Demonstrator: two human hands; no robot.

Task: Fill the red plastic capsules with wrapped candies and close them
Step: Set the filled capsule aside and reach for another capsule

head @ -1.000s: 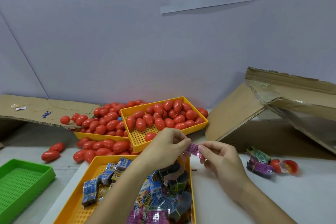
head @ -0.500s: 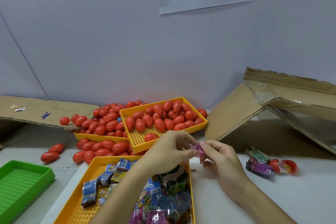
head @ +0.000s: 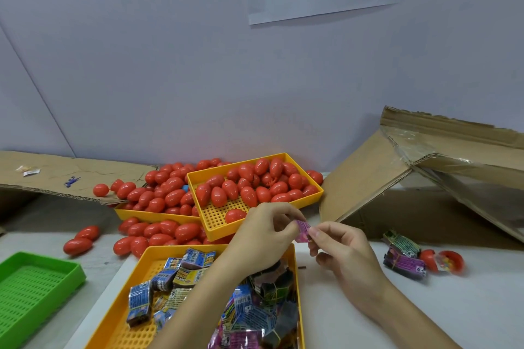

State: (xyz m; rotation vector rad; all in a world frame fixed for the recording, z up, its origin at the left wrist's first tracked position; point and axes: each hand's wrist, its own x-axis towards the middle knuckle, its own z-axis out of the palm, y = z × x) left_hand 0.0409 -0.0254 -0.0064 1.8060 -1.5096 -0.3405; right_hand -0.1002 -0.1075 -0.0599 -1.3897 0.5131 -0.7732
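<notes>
I see glossy red capsules point(head: 249, 193) heaped in perforated yellow trays point(head: 215, 219). The wrapped candy point(head: 302, 231) I pinch is pink-purple with print. The near orange-yellow tray point(head: 133, 317) holds blue, purple and dark printed wrappers point(head: 255, 312). A green slotted tray point(head: 37, 289) sits beside brown cardboard point(head: 368, 178).

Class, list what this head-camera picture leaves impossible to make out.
- Small pink wrapped candy: mostly covered by left hand and right hand pinching it.
- Near yellow perforated plastic tray: front cut off by the bottom edge.
- White paper wall sign: writing cut off by the top edge.
</notes>
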